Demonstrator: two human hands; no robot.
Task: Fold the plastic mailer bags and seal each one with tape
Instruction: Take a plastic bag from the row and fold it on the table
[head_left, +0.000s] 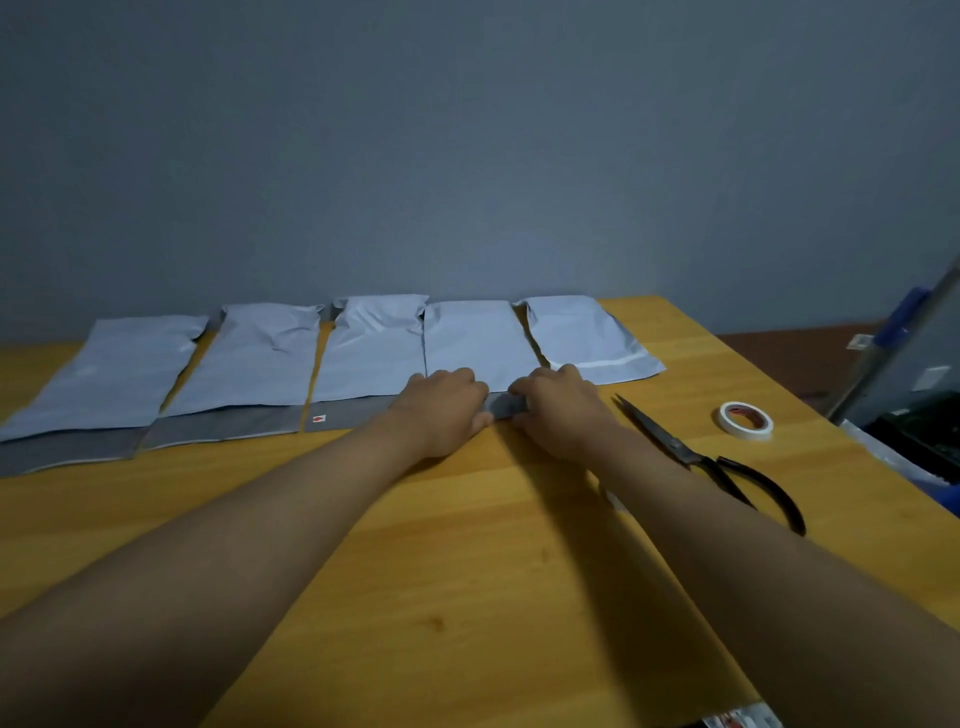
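Item 1, fourth mailer bag (478, 343): white plastic, smooth, rectangular, lying flat on the bench (467, 545) at 12 o'clock from us, fourth from the left in a row of five. Its grey flap (501, 405) shows only as a short strip between our two hands at the bag's near edge.

Item 2, left hand (447, 410): knuckles up, fingers curled down onto the near edge of the fourth bag; our grip here bears on the flap, though we cannot tell whether the fingertips pinch it or merely press.

Item 3, right hand (556, 410): just beside the left, fingers likewise curled over the flap's right part; same doubt as to pinch or press.

Item 4, fifth mailer bag (582, 332): at 1 o'clock, white, slightly puffed, its near end folded with a pale band across it.

Item 5, third mailer bag (374, 353): at 11 o'clock, creased at the far end, grey flap lying open toward us with a small red mark (318, 419).

Items 6 and 7, second mailer bag (249, 364) and first mailer bag (104, 379): at 10 o'clock, both crinkled, grey flaps open.

Item 8, scissors (691, 452): black, long-bladed, at 2 o'clock, flat on the bench beside our right forearm.

Item 9, tape roll (746, 420): white ring, lying flat, right of the scissors.

Item 10, bench: yellow wood-grain top. Grey wall (467, 156) behind.
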